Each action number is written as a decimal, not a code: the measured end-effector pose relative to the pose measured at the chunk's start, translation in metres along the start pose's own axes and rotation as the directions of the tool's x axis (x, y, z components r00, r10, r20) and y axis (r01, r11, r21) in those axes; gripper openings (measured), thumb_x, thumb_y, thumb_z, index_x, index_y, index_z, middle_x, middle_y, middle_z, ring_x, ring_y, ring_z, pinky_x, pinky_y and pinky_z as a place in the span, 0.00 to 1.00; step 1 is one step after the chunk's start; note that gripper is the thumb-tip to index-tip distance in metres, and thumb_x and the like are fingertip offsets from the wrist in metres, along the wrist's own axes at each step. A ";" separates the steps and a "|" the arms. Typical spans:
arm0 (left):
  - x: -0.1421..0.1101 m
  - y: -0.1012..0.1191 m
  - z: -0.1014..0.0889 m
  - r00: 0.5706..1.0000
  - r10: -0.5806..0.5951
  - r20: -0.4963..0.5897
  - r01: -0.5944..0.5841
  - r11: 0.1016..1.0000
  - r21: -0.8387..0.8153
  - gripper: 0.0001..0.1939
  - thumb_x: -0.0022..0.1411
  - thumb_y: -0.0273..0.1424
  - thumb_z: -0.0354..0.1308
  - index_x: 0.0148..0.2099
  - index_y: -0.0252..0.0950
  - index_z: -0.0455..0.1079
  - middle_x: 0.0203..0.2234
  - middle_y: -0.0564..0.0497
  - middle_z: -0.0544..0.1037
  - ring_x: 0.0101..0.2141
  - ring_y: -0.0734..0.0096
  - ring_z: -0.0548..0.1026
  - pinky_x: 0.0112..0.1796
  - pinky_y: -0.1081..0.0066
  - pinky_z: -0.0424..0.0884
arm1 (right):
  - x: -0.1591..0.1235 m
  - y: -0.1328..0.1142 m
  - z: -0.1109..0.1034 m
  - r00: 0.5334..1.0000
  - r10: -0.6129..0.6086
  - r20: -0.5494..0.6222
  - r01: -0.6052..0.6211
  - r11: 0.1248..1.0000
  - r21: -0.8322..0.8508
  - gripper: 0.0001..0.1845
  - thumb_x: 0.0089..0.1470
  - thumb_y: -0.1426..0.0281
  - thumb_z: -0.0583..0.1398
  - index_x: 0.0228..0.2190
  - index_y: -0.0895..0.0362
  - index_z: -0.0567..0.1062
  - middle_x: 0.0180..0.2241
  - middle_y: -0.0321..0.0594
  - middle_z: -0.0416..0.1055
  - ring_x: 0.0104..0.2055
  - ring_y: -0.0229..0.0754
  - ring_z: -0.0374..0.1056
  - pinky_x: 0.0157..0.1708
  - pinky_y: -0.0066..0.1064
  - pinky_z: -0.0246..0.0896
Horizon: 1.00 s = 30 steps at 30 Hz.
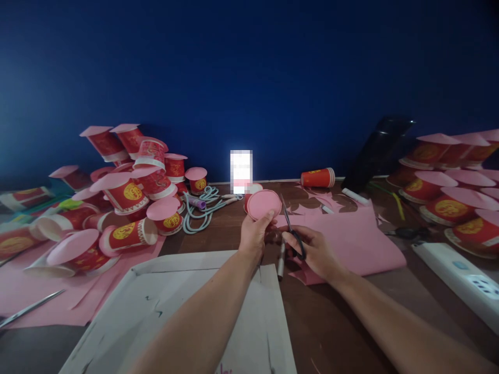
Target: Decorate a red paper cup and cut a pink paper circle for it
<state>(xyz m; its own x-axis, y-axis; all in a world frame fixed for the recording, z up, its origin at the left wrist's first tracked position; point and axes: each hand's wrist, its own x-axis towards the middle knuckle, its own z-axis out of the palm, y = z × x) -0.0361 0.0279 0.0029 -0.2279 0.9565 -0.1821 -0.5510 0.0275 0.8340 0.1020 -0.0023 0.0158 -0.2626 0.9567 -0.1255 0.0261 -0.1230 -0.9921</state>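
My left hand (255,231) pinches a round pink paper disc (264,204) by its lower edge, thumb on the front face. Part of a red paper cup (254,188) with a white end shows right behind the disc; whether they touch I cannot tell. Black-handled scissors (299,244) are in my right hand (312,252), blades pointing up beside the disc's right edge. Below the hands, a grey-white marker-like stick (281,259) lies on the table. A large pink paper sheet (351,236) with cut edges lies under and beyond my right hand.
Red cups with pink discs are piled at left (132,193) and right (454,205). A flattened white board (187,306) lies in front. Around stand a lit phone screen (241,171), a coiled cable (202,210), a tipped cup stack (317,177), a dark bottle (378,150) and a power strip (460,280).
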 end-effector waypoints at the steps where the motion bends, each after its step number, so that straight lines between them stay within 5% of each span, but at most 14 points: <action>1: 0.000 0.000 0.000 1.000 -0.006 -0.006 0.006 1.000 -0.006 0.24 0.38 0.38 0.71 0.36 0.31 0.71 0.21 0.52 0.74 0.21 0.75 0.71 0.26 0.73 0.68 | 0.000 0.000 0.000 1.000 0.000 -0.001 0.000 1.000 -0.006 0.26 0.45 0.52 0.65 0.41 0.57 0.77 0.23 0.33 0.66 0.22 0.33 0.61 0.19 0.24 0.57; 30: -0.003 0.002 0.003 1.000 -0.014 0.001 0.014 0.996 -0.083 0.20 0.39 0.34 0.72 0.34 0.30 0.72 0.23 0.51 0.76 0.22 0.77 0.72 0.25 0.75 0.70 | 0.000 0.000 0.001 0.998 -0.063 0.018 0.064 0.997 -0.032 0.23 0.46 0.55 0.65 0.39 0.58 0.78 0.21 0.32 0.64 0.21 0.31 0.58 0.19 0.24 0.55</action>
<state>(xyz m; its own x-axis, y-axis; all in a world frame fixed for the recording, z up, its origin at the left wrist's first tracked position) -0.0340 0.0258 0.0065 -0.2198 0.9562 -0.1935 -0.6186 0.0167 0.7855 0.1014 -0.0021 0.0159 -0.2811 0.9576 -0.0624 0.0399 -0.0533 -0.9978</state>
